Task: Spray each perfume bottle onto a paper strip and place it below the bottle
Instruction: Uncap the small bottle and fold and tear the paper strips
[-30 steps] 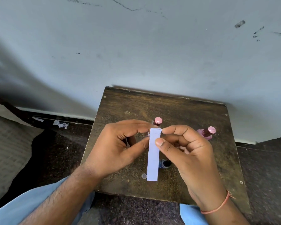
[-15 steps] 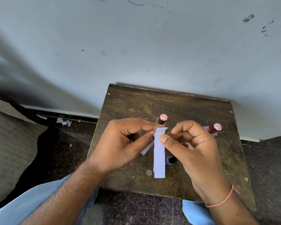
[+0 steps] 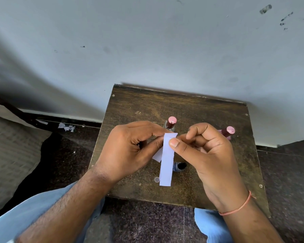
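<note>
Both hands hold white paper strips above a small dark wooden table [image 3: 191, 109]. My right hand [image 3: 205, 151] pinches the top of one long strip [image 3: 166, 165] that hangs straight down. My left hand [image 3: 130, 148] pinches a second strip [image 3: 157, 156], which peeks out slanted behind the first. A perfume bottle with a pink cap [image 3: 171, 124] stands just beyond my fingers. Another pink-capped bottle [image 3: 227, 132] stands to the right, partly hidden by my right hand. A dark blue bottle [image 3: 179, 167] stands uncapped below the hands, and a small clear cap [image 3: 156, 179] lies left of the strip's lower end.
The table stands against a pale wall [image 3: 147, 50]. Paper scraps [image 3: 67, 127] lie on the dark floor at the left. A beige cushion [image 3: 12, 146] fills the left edge. My knees in light blue cloth [image 3: 33, 213] are under the table's near edge.
The two strips have come apart: the second strip now sticks out slanted behind the long one. Both hands stay close together over the table, and the camera has shifted slightly.
</note>
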A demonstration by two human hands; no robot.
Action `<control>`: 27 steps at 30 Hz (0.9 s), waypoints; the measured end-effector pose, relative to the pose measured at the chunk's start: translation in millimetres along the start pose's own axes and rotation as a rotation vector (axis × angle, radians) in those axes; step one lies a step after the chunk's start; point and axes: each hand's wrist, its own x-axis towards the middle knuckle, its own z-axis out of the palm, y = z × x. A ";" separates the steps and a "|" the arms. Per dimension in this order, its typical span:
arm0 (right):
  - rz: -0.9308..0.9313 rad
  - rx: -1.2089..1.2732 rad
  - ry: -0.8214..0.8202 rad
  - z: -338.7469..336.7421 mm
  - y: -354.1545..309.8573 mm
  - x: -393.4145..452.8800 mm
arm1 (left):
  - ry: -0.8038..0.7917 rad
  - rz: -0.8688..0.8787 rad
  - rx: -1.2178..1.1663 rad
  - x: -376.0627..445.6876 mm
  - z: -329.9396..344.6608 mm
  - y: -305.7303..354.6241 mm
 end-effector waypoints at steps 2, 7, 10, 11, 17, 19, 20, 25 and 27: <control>0.002 0.023 0.002 0.0 -2.3 -0.3 | 0.014 0.009 0.025 0.7 0.8 0.8; 0.030 0.083 0.028 0.7 -6.6 -0.1 | 0.025 0.010 0.039 0.9 3.6 1.4; 0.036 0.113 0.026 1.4 -7.0 0.7 | 0.040 0.010 0.026 -0.1 3.5 1.7; 0.042 0.127 0.024 1.7 -6.9 0.8 | 0.048 0.016 0.023 -0.3 3.4 2.0; 0.098 0.265 -0.010 5.3 -11.7 0.3 | 0.085 0.041 0.039 0.3 3.9 4.0; 0.111 0.293 -0.017 6.7 -14.1 0.5 | 0.092 0.043 0.048 0.5 3.0 4.5; 0.118 0.300 -0.020 7.2 -14.9 0.5 | 0.093 0.042 0.052 0.5 2.7 4.6; 0.139 0.318 -0.030 7.2 -15.0 0.7 | 0.095 0.044 0.047 -0.3 2.7 5.3; 0.144 0.317 -0.040 6.6 -14.9 1.1 | 0.095 0.031 0.031 0.2 2.4 4.9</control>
